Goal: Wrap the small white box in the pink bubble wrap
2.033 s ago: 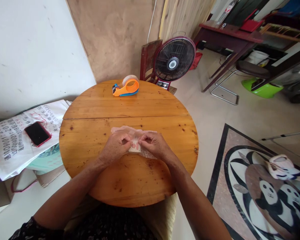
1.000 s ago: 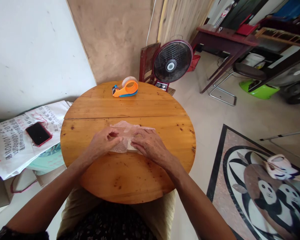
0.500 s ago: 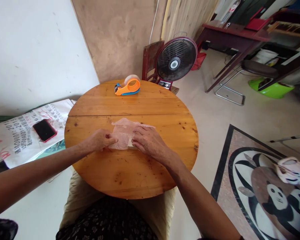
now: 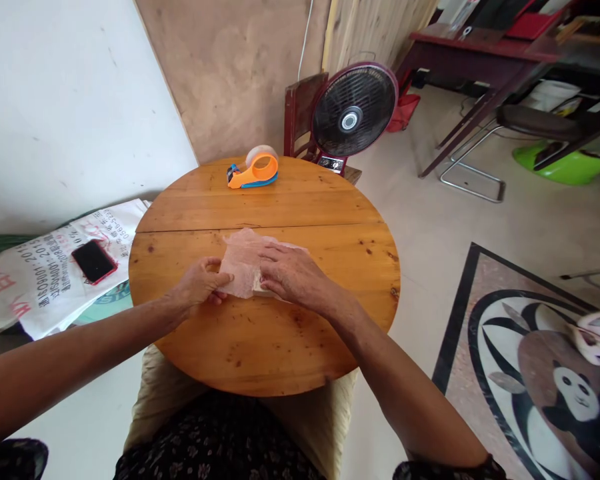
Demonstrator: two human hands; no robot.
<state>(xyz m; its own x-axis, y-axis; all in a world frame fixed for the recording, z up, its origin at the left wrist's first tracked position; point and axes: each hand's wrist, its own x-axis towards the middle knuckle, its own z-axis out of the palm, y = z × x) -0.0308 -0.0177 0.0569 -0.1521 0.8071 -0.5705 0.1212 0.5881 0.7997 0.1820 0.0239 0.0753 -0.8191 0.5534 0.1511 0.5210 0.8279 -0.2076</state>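
A thin pinkish wrapping sheet (image 4: 241,259) lies on the round wooden table (image 4: 260,333). My right hand (image 4: 291,275) rests flat on its right part, fingers stretched out, pressing it over a small white item that peeks out at the sheet's near edge. My left hand (image 4: 199,283) sits at the sheet's left edge, fingers curled and pinching that edge. An orange tape dispenser (image 4: 253,169) stands at the table's far side, away from both hands.
A standing fan (image 4: 354,112) and a wooden chair (image 4: 298,120) are behind the table. At the left, a phone (image 4: 94,261) lies on a printed white sack (image 4: 40,280). A panda rug (image 4: 545,360) covers the floor at the right.
Both hands went from pinching the small white item together to spreading the sheet over it. My left hand slid to the sheet's left edge; my right hand flattened on top.
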